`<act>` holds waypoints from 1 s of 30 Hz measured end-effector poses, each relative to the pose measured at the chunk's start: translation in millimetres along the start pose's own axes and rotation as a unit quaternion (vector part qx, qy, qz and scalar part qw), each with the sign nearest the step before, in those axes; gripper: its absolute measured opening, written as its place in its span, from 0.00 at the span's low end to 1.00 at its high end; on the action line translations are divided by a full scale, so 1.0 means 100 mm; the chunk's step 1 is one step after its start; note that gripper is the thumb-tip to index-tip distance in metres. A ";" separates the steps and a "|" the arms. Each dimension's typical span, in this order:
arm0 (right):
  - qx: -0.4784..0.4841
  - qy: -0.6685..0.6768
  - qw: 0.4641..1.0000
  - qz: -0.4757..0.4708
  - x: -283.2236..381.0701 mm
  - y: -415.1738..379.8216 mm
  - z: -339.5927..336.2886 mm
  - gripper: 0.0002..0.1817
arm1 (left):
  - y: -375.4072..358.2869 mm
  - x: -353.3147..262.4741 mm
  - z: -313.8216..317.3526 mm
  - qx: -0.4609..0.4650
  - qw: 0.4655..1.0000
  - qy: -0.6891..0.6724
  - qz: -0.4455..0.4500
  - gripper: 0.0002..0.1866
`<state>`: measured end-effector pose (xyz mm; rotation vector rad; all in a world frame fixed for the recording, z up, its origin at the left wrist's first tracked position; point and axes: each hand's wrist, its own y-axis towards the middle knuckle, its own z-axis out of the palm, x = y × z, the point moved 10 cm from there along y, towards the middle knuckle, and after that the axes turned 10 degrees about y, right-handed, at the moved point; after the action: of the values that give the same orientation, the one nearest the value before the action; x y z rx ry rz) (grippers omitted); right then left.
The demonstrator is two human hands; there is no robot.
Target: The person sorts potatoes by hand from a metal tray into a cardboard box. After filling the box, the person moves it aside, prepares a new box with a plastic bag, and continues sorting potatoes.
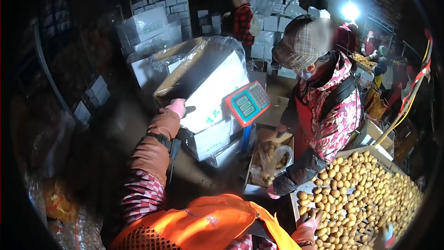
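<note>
Orange cloth (210, 224) – a vest or apron on the person's own chest – fills the bottom of the view, nearest the camera. From it one arm in a brown sleeve (155, 146) stretches up and forward to the left; its pink-gloved left hand (176, 107) rests on the edge of a tilted cardboard box (208, 83) wrapped in clear plastic, fingers curled over the rim in a closed grip on it. A dark strap sits at the wrist.

Low on the right, the right hand (311, 221), also in a pink glove, lies among the potatoes (365, 194) at the near corner of one wooden tray (296, 206); the fingers are spread, and whether they hold a potato I cannot tell. The potatoes are far too many to count – a single heaped layer covering the tray.

One scale with a green keypad and red frame (248, 103) stands on a blue post between the box and a co-worker. That person (323, 111), in a plaid cap and floral jacket, leans over the tray, one dark-sleeved arm reaching down beside an open carton (266, 162) holding a bag of potatoes. Stacks of white boxes (273, 14) rise behind, with at least one more person near them.
</note>
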<state>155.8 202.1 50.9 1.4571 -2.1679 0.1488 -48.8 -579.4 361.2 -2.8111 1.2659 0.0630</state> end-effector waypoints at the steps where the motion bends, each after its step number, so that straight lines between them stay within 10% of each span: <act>1: 0.017 0.012 1.000 0.014 -0.08 -0.02 0.05 0.27 | 0.05 0.02 0.00 -0.025 1.000 0.007 -0.010 0.31; 15: 0.014 0.051 0.996 0.078 -0.75 -0.04 0.33 0.31 | -1.74 0.08 -0.80 -0.217 0.948 -0.136 0.188 0.21; 23: -0.027 0.117 0.991 0.052 -1.32 0.13 0.69 0.33 | -2.97 0.36 -0.82 -0.151 0.904 -0.354 0.186 0.16; 25: 0.107 -0.039 0.991 0.067 -0.59 0.20 0.23 0.36 | -3.30 0.38 -0.81 -0.172 0.931 -0.275 0.168 0.16; 30: -0.067 0.300 0.932 -0.193 0.36 0.49 -0.26 0.28 | -3.97 -0.18 -0.63 -0.279 0.909 -0.108 0.290 0.24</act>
<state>111.1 201.7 99.5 1.4848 -1.3548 0.2603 237.2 -307.4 439.3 -2.5671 2.2537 0.8592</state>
